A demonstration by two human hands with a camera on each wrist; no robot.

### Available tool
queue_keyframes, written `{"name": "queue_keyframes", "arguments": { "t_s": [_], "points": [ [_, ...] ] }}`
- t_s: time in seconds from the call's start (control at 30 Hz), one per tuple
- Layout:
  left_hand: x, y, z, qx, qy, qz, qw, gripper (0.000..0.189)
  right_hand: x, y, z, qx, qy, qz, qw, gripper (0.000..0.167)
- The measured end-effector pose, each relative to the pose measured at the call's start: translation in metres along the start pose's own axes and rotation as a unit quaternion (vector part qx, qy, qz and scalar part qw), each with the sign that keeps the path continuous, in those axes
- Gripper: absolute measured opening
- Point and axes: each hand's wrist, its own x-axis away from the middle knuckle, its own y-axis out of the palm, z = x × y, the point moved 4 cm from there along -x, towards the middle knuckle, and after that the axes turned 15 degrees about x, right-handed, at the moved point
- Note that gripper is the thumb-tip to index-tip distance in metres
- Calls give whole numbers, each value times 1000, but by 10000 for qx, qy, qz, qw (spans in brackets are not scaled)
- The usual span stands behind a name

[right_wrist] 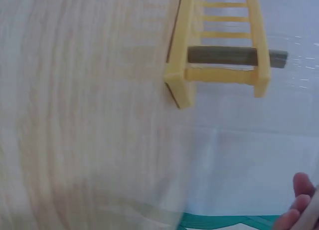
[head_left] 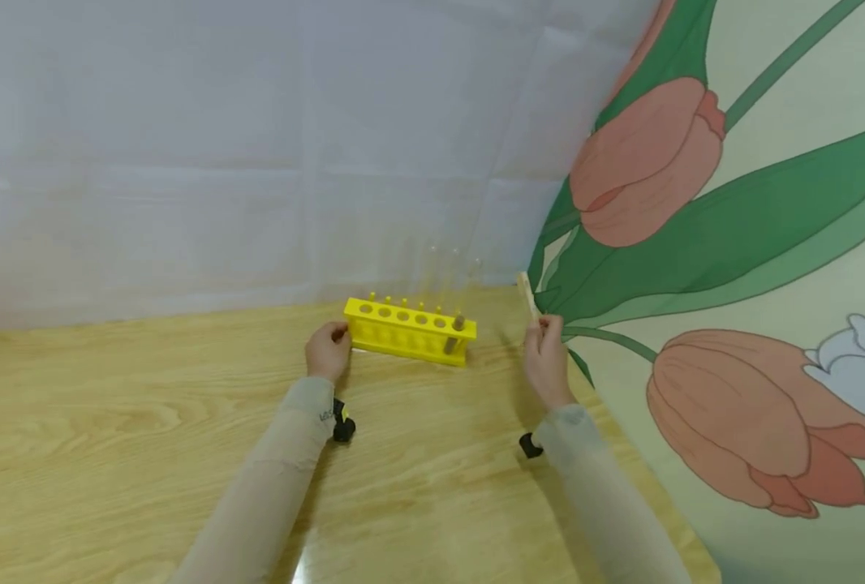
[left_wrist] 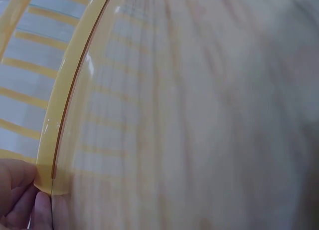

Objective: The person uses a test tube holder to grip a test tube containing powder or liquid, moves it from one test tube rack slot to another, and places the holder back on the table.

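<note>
A yellow test tube rack [head_left: 406,324] stands on the table near the back. My left hand [head_left: 326,350] grips its left end; in the left wrist view the fingers [left_wrist: 17,172] pinch the lower corner of the rack [left_wrist: 62,95]. At the rack's right end, a test tube [head_left: 450,345] with grey-brown contents sits in a hole, and its top sticks out in the right wrist view. To the right of the rack and apart from it, my right hand [head_left: 547,361] holds a pale wooden test tube clamp [head_left: 527,294], pointing up and away. Only its edge shows in the right wrist view.
Several clear test tubes [head_left: 454,272] stand faintly visible on the rack's rear pegs. A white cloth [head_left: 206,178] hangs behind the wood-grain table [head_left: 148,422]. Close on the right is a wall with painted tulips [head_left: 725,268].
</note>
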Motion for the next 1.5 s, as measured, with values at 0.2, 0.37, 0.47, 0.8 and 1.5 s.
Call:
{"name": "queue_keyframes", "arguments": {
  "t_s": [0.2, 0.37, 0.47, 0.8, 1.5],
  "points": [
    [1, 8, -2, 19, -38, -129, 9999, 31, 4, -26, -10, 392, -408, 532, 9970, 38],
    [3, 10, -2, 32, -44, -113, 9999, 30, 5, -36, -21, 622, -818, 781, 9916, 31],
    [1, 10, -3, 45, -37, -102, 9999, 30, 4, -42, -29, 706, -1105, 948, 9868, 26],
    [-2, 6, -4, 56, 36, -3, 10000, 29, -4, -51, -48, 981, -1625, 1089, 9758, 18],
    [-2, 1, -4, 48, 53, 82, 9999, 28, -16, -50, -67, 1614, -2031, 1299, 9570, 15]
  ]
}}
